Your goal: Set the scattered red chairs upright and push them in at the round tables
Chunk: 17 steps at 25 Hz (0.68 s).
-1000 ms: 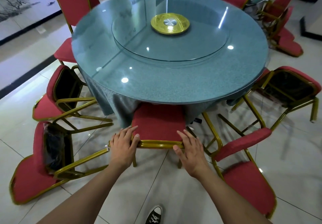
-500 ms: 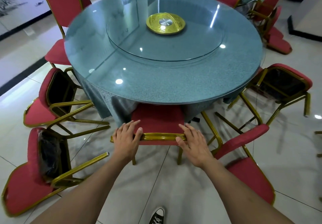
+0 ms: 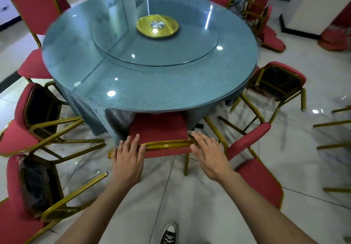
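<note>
Both hands lie flat, fingers spread, on the gold top rail of one upright red chair (image 3: 158, 129) whose seat is tucked under the round glass tabletop (image 3: 171, 95): left hand (image 3: 128, 157) at the rail's left end, right hand (image 3: 209, 153) at its right end, neither curled around it. To the left of the left hand two tipped chairs (image 3: 13, 179) lie on the floor. To the right of the right hand lie two more overturned chairs (image 3: 260, 179), legs up. One sneaker (image 3: 168, 234) shows below the hands.

No legible text or labels anywhere.
</note>
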Each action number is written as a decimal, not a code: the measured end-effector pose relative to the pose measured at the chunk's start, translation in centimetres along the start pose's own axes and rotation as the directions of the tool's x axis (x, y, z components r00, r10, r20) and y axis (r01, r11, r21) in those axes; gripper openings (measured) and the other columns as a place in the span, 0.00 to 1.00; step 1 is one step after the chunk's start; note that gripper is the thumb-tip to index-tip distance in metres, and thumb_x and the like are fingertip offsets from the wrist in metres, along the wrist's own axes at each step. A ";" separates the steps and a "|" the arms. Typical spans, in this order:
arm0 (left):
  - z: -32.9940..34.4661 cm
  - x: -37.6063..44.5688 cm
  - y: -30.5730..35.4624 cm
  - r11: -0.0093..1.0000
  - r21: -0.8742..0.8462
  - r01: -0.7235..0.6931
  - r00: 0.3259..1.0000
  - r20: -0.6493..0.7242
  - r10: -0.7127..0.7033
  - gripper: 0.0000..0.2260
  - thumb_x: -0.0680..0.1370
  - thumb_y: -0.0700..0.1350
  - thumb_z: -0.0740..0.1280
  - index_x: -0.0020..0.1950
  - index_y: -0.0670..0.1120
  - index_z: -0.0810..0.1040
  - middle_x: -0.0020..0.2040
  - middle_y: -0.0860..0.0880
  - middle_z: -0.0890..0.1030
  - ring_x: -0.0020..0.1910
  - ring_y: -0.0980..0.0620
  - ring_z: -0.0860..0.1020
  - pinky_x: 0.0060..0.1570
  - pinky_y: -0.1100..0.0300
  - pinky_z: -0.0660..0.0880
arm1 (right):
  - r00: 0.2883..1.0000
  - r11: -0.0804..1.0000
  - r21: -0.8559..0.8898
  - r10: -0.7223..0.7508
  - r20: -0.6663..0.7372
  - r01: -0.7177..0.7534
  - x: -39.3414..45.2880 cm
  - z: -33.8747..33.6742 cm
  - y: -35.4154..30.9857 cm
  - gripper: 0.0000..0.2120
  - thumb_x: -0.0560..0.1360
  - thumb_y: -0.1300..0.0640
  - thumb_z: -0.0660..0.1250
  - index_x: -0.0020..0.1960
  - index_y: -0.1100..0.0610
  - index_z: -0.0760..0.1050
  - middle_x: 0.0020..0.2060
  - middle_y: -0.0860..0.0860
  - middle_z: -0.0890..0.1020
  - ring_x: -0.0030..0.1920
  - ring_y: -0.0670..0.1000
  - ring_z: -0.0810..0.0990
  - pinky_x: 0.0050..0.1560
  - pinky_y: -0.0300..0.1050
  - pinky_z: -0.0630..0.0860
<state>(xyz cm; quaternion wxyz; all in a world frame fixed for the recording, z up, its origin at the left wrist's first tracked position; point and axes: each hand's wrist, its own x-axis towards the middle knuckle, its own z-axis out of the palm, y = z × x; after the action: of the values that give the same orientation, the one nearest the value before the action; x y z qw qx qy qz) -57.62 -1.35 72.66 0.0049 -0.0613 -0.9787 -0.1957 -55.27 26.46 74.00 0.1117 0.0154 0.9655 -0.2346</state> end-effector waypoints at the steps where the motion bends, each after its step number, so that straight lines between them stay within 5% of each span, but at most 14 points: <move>1: 0.0 -0.8 0.5 0.996 0.038 -0.079 0.995 -0.056 0.081 0.21 0.83 0.47 0.63 0.74 0.50 0.62 0.73 0.37 0.72 0.70 0.30 0.71 0.64 0.28 0.68 | 1.000 1.000 0.013 0.005 -0.014 -0.005 -0.9 -0.6 0.3 0.31 0.81 0.33 0.40 0.82 0.40 0.49 0.81 0.45 0.57 0.80 0.45 0.52 0.79 0.47 0.43; 5: -0.2 -2.0 3.6 0.996 -0.087 -0.001 0.998 0.070 0.007 0.29 0.82 0.63 0.40 0.82 0.57 0.53 0.82 0.49 0.57 0.81 0.47 0.50 0.79 0.46 0.47 | 0.995 0.997 0.062 0.042 -0.092 -0.036 -4.2 -3.1 2.2 0.28 0.83 0.35 0.43 0.82 0.38 0.48 0.81 0.43 0.56 0.80 0.43 0.50 0.81 0.49 0.46; 10: -1.0 -3.1 10.3 0.976 -0.093 -0.198 0.973 0.100 0.207 0.30 0.81 0.65 0.37 0.82 0.59 0.51 0.82 0.52 0.53 0.81 0.51 0.44 0.79 0.48 0.42 | 0.975 0.992 0.094 0.104 -0.196 -0.087 -9.6 -5.4 4.8 0.28 0.82 0.32 0.41 0.81 0.36 0.46 0.81 0.41 0.55 0.80 0.43 0.51 0.81 0.53 0.49; 17: -0.9 -7.4 20.4 0.958 -0.123 -0.261 0.936 0.210 0.282 0.34 0.73 0.71 0.26 0.79 0.66 0.44 0.82 0.58 0.46 0.80 0.58 0.37 0.79 0.53 0.37 | 0.929 0.958 0.219 0.245 -0.278 -0.187 -18.1 -9.8 10.2 0.30 0.78 0.25 0.38 0.79 0.30 0.44 0.80 0.37 0.53 0.80 0.42 0.51 0.80 0.53 0.52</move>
<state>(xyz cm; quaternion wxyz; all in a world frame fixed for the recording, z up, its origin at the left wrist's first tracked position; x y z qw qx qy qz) -47.79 16.11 81.09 -0.0818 -0.2177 -0.9449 -0.2305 -38.85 40.45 81.88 -0.0138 0.1680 0.9369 -0.3062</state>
